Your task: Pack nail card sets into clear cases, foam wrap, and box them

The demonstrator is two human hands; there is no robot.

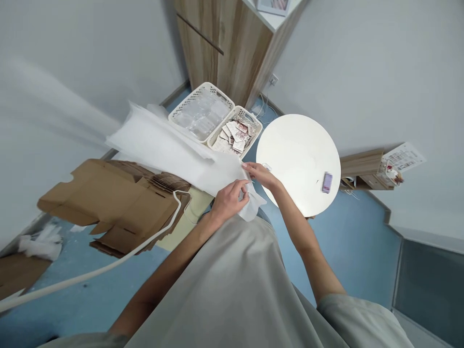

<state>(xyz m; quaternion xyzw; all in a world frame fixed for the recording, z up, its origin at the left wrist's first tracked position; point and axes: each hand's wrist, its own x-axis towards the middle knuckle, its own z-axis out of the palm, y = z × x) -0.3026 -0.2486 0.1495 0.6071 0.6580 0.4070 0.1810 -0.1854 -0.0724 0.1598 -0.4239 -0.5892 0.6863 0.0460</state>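
A long, thin white packing sheet (174, 150) stretches from the upper left down to my body, its near end crumpled in front of my shirt. My left hand (229, 200) rests over this near end, thumb and fingers curled together on the sheet. With thumb and forefinger, my right hand (261, 175) pinches the sheet's right edge, close to the round white table (299, 159). Whether anything small lies between the left fingertips is hidden.
Two white baskets stand beyond the sheet: one with clear plastic bags (203, 113), one with printed cards (237, 135). Flattened cardboard boxes (116, 198) lie left, crossed by a white tube (119, 261). A wooden cabinet (228, 48) stands behind; a small blurred packet (326, 182) is on the table.
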